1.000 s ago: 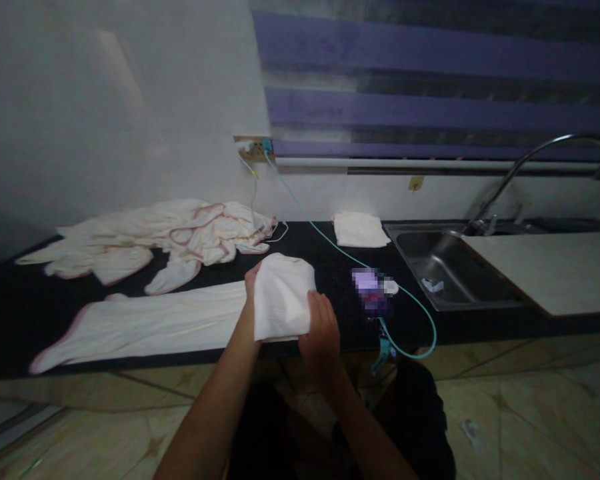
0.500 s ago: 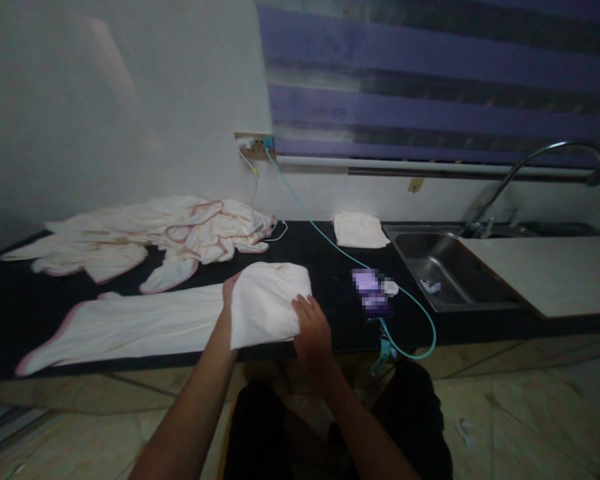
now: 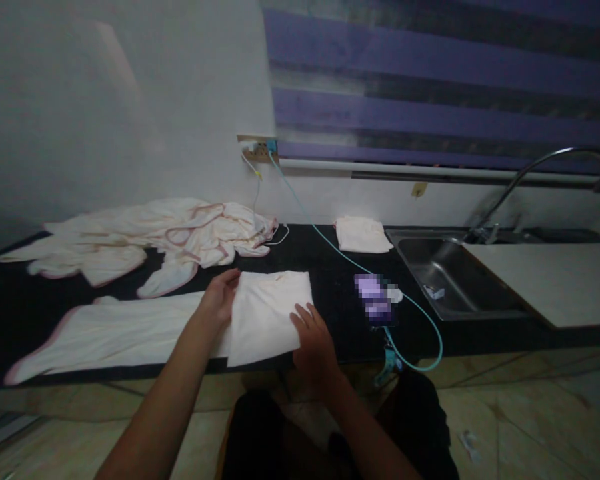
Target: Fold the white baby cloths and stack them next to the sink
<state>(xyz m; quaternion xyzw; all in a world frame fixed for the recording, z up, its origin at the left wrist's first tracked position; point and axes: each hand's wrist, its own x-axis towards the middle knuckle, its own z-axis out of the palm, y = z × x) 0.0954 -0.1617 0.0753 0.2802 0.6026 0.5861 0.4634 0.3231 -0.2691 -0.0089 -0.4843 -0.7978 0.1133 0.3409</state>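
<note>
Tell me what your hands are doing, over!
Left hand and right hand flat on folded cloth. Cloth lies on counter. Phone beside it, clear.

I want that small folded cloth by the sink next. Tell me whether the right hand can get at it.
Probably yes. The right hand rests on the long cloth; the counter between it and the folded cloth holds only a thin cable, and nothing lies on top.

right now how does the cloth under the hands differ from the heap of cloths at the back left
The cloth under the hands lies flat and partly folded over; the heap is crumpled and loose. The cloth sits at the counter's front edge with the left hand and right hand on it; nothing touches the heap. Both are cream with pinkish edging.
</note>
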